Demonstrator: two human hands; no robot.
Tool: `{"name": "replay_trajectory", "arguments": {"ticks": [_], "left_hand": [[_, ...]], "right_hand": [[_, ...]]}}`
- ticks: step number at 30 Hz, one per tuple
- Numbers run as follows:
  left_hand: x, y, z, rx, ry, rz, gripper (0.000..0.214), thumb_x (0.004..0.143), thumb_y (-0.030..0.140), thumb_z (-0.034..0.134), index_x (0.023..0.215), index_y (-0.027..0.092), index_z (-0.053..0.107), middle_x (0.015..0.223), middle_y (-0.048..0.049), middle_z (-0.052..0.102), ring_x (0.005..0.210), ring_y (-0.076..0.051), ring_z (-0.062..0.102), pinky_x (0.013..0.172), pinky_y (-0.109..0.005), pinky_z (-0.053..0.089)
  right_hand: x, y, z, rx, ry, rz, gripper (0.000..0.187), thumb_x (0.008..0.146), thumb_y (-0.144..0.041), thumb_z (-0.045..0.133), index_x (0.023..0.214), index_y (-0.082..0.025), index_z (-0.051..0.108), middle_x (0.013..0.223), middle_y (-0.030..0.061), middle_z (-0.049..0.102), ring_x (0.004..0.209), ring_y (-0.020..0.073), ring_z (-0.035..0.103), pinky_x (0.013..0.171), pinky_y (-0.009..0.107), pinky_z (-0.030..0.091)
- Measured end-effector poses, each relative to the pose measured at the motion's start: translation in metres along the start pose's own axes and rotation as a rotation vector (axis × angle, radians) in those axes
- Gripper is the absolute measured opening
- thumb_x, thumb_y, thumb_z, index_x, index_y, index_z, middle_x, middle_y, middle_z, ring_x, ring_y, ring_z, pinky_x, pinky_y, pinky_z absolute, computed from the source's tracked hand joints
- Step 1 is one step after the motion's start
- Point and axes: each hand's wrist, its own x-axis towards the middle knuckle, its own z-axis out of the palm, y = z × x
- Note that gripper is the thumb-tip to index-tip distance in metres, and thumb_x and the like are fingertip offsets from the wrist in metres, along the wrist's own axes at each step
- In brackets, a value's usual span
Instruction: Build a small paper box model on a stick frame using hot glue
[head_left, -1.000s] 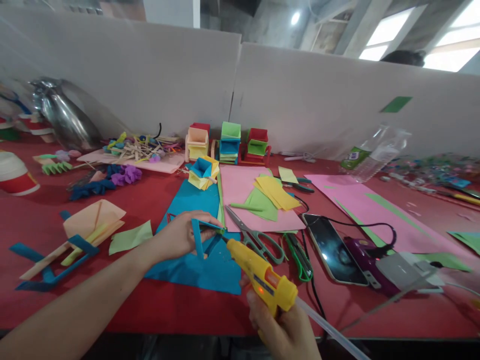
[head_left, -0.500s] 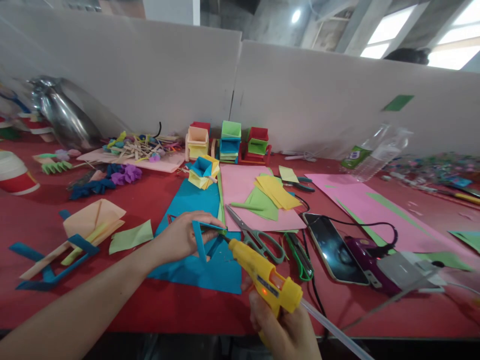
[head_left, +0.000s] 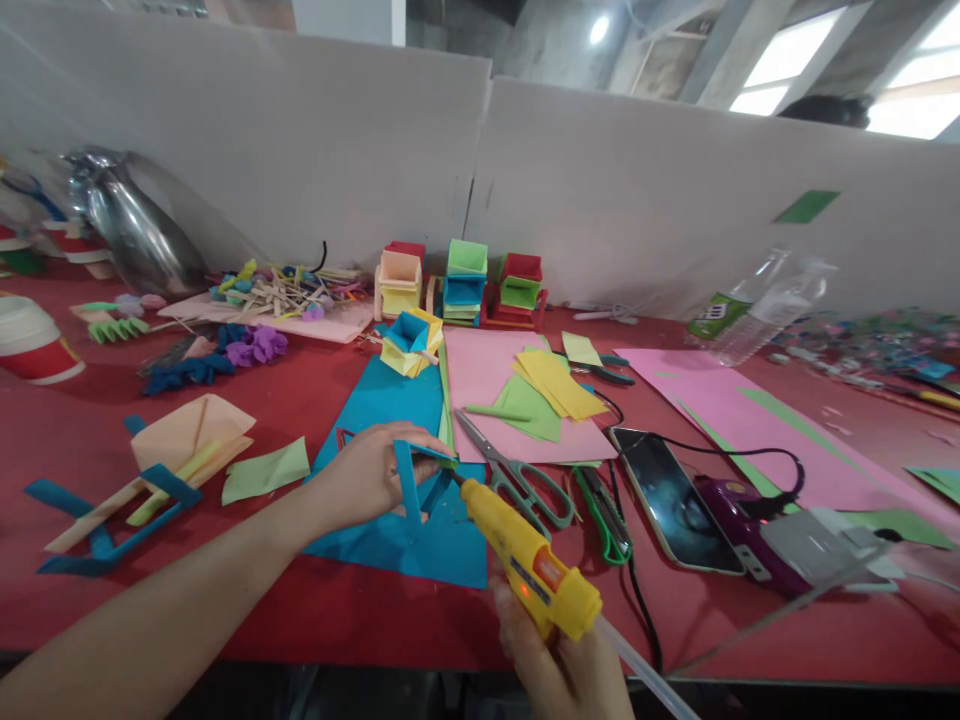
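Observation:
My left hand [head_left: 375, 470] is closed on a folded blue paper frame [head_left: 409, 490], held above a blue paper sheet [head_left: 390, 400]. In my right hand [head_left: 551, 650] is a yellow glue gun [head_left: 517, 550] with a small orange light lit and a clear glue stick out of its back. The gun's nozzle points left, close to or touching the frame's upper right corner; I cannot tell which. Grey-handled scissors [head_left: 517, 480] lie just beyond the gun, beside a green utility knife [head_left: 602, 515].
Left of my arm lie a blue paper frame with sticks [head_left: 97, 535] and a green paper scrap [head_left: 266, 472]. Small folded paper boxes [head_left: 466, 272] stand at the back. To the right are a phone [head_left: 675, 500], a purple power bank [head_left: 739, 520], a black cable and plastic bottles [head_left: 772, 315].
The view has shifted slightly, so everything sits a little to the right. Both hands keep their holds, and the nozzle stays at the same corner of the frame.

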Motion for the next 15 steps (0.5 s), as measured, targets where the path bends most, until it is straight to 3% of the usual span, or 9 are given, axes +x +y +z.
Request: {"name": "replay_trajectory", "arguments": {"ticks": [9,15], "left_hand": [[0.0004,-0.0013,0.0013,0.014,-0.001,0.032,0.02,0.079,0.024,0.052,0.092,0.02,0.066,0.093,-0.0052,0.064,0.086,-0.019,0.059,0.077,-0.03,0.049],[0.0001,0.004,-0.0005,0.036,-0.006,0.027,0.02,0.079,0.022,0.051,0.092,0.02,0.066,0.092,-0.0049,0.065,0.088,-0.02,0.058,0.077,-0.03,0.047]], "right_hand": [[-0.0009,0.0013,0.0016,-0.063,0.018,0.007,0.038,0.076,-0.05,0.051,0.091,-0.017,0.062,0.059,0.0043,0.06,0.059,0.0191,0.059,0.048,0.024,0.048],[0.0025,-0.0016,0.0016,-0.099,0.011,-0.051,0.038,0.076,-0.049,0.052,0.093,-0.017,0.063,0.078,0.0096,0.066,0.073,0.0221,0.062,0.061,0.026,0.051]]}}
